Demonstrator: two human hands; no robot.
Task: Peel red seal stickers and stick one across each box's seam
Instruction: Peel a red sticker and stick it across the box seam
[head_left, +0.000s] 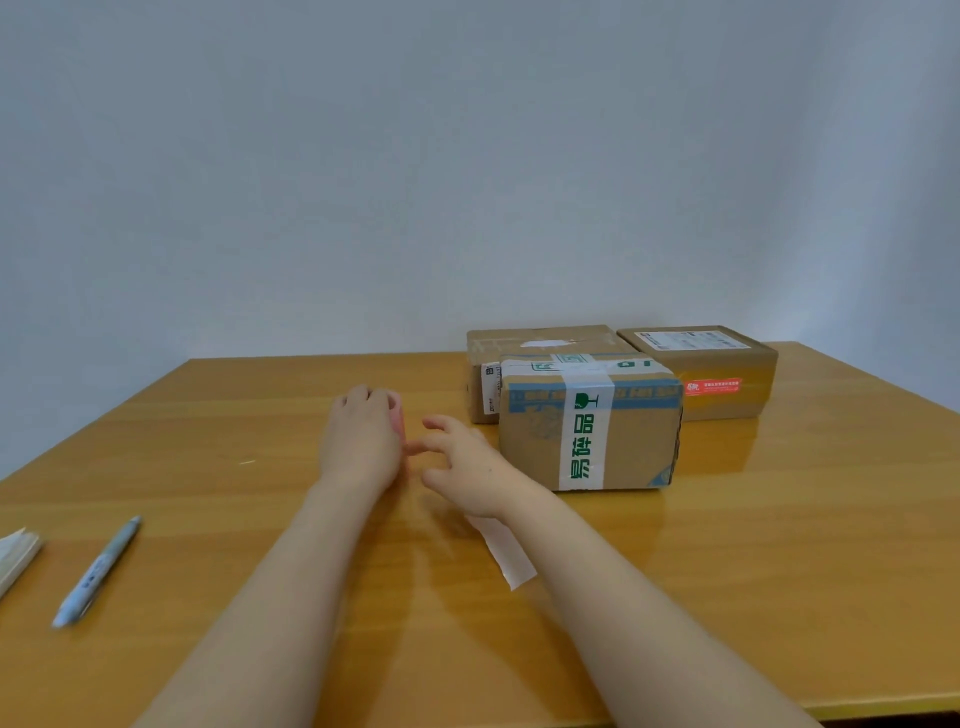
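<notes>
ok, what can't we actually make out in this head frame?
- Pink-red sticker piece: mostly hidden behind the left hand; peel state unclear.
- Right hand fingertips: blurred, contact with the sticker unclear.
- White backing strip: partly under the right forearm.
- Rear-left plain brown cardboard box: seam blocked by the front taped cardboard box.
- Pale paper stack: cut off by the left edge.

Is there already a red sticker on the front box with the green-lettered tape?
No. The front box shows only white tape with green print; the one red sticker visible sits on the back right box.
</notes>
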